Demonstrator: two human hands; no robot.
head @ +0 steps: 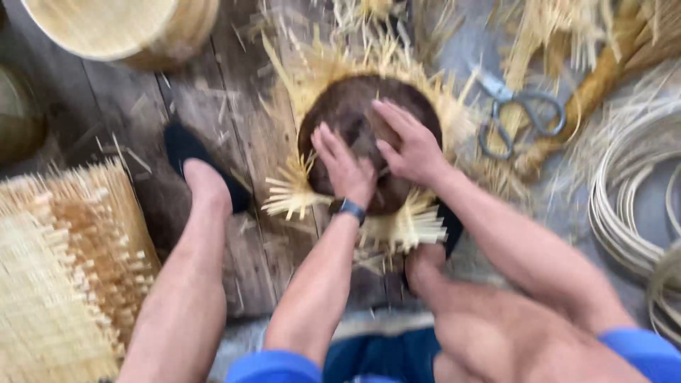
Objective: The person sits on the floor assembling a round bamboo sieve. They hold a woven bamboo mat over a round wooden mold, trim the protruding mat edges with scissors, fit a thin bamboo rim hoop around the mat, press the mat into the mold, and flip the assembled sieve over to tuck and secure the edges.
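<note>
Nearest us, our bare knees frame the work on the floor (pixel 213 106). Our left hand (pixel 345 168) and right hand (pixel 411 145) press flat, fingers spread and gripping nothing, on a dark round mould (pixel 347 106), pinning the bamboo strips (pixel 411 228) fanned beneath it, with our feet at its edges. Beyond lie scissors (pixel 521 110) and a woven basket (pixel 120 28).
</note>
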